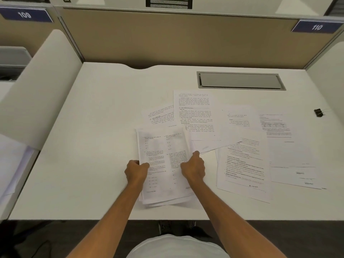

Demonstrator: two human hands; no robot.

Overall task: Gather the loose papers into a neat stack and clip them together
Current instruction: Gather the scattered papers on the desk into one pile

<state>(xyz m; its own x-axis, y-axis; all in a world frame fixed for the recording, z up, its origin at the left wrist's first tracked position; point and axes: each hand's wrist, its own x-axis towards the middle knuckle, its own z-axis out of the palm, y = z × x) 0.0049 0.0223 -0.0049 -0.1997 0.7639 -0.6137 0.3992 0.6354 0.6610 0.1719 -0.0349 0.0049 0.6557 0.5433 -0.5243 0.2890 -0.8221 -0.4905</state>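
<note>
A rough stack of printed papers [163,161] lies in front of me on the white desk [93,146], its sheets slightly fanned at the bottom. My left hand [135,171] grips the stack's left edge. My right hand [193,167] holds its right edge, the thumb on top. Several loose sheets lie spread to the right and behind: one upside down [194,114], one partly hidden under it [161,114], one with "E-mail" printed on it [243,168], and another at far right [290,146]. A black binder clip [318,112] sits near the desk's right edge.
A grey cable-tray lid [240,81] is set into the desk at the back right. Beige partitions [167,38] wall the desk behind and at both sides. More papers [11,164] lie on the neighbouring desk at left.
</note>
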